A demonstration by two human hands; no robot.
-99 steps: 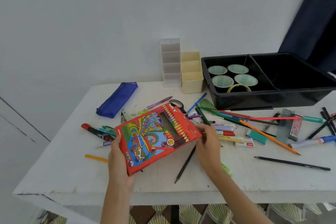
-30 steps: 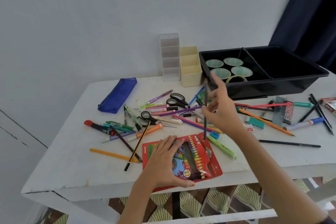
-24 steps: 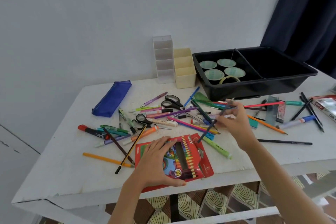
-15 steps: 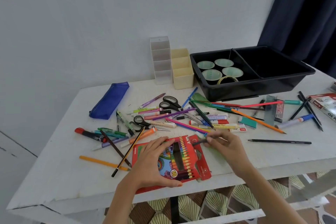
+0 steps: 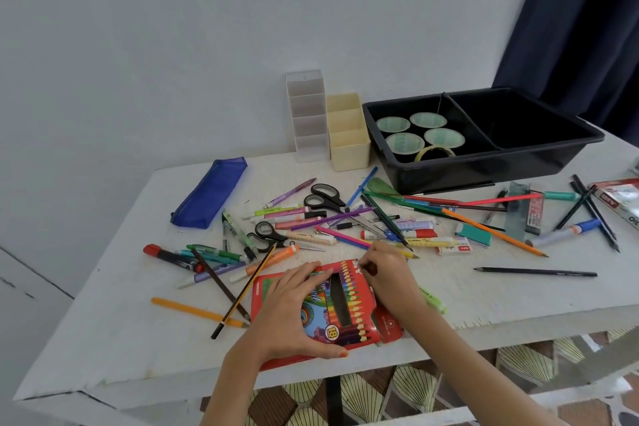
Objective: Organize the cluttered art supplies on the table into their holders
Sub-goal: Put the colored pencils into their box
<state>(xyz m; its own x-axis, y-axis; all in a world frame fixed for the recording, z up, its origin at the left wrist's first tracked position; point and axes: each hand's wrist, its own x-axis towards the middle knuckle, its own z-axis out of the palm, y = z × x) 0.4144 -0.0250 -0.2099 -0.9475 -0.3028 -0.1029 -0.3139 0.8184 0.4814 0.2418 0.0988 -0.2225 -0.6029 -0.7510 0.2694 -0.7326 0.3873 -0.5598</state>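
A red coloured-pencil box (image 5: 352, 308) lies flat near the table's front edge, its flap end open toward the far side. My left hand (image 5: 294, 311) presses down on the box with spread fingers. My right hand (image 5: 390, 275) pinches a dark pencil (image 5: 361, 261) at the box's open end; most of the pencil is hidden by the fingers. Loose pens, pencils and markers (image 5: 345, 218) lie scattered behind the box. A clear compartment holder (image 5: 307, 121) and a cream one (image 5: 347, 135) stand at the back.
A black two-part tray (image 5: 484, 162) at the back right holds round lids and a tape roll. A blue pencil case (image 5: 211, 192) lies at the left, two scissors (image 5: 325, 199) mid-table, a black pencil (image 5: 536, 272) at the right, and an orange pencil (image 5: 193, 311) front left.
The box went from held up in both hands to lying flat under my left hand. My right hand picked up a dark pencil, lifted it, then brought it down to the box's open end.
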